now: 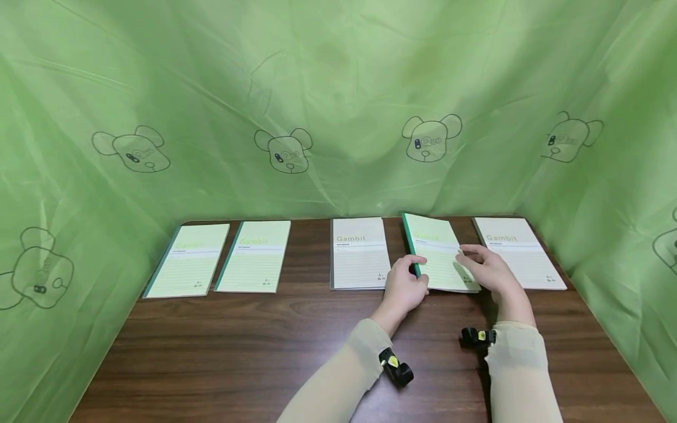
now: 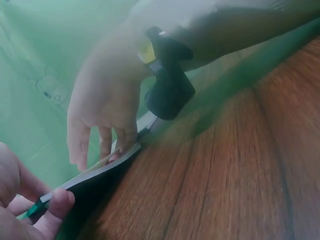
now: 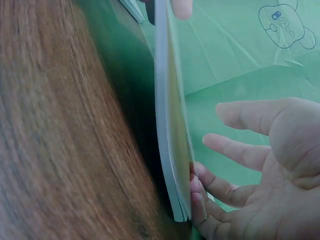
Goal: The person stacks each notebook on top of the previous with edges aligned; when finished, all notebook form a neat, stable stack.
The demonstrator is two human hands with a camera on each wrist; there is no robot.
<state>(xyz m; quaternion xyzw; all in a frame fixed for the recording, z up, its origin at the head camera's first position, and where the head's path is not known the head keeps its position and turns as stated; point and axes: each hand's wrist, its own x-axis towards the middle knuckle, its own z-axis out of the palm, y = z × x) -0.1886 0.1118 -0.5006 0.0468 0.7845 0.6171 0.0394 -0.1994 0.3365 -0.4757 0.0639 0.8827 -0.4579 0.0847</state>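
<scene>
A notebook (image 1: 436, 249) with a pale green cover and dark green spine is tilted slightly up from the table. My left hand (image 1: 403, 288) pinches it near the lower end of the spine; in the left wrist view the thumb (image 2: 61, 200) lies under the notebook. My right hand (image 1: 493, 271) is at its right edge with fingers extended. In the right wrist view some fingertips (image 3: 196, 187) touch the edge of the notebook's cover, while the thumb stands apart. The page block (image 3: 162, 115) shows side-on there.
On the wooden table (image 1: 254, 352), a grey-spined Gambit notebook (image 1: 359, 255) lies left of my hands and another (image 1: 520, 252) on the right. Two green notebooks, one at far left (image 1: 187, 261) and one beside it (image 1: 254, 255), lie flat. Green cloth (image 1: 344, 76) encloses the back and sides.
</scene>
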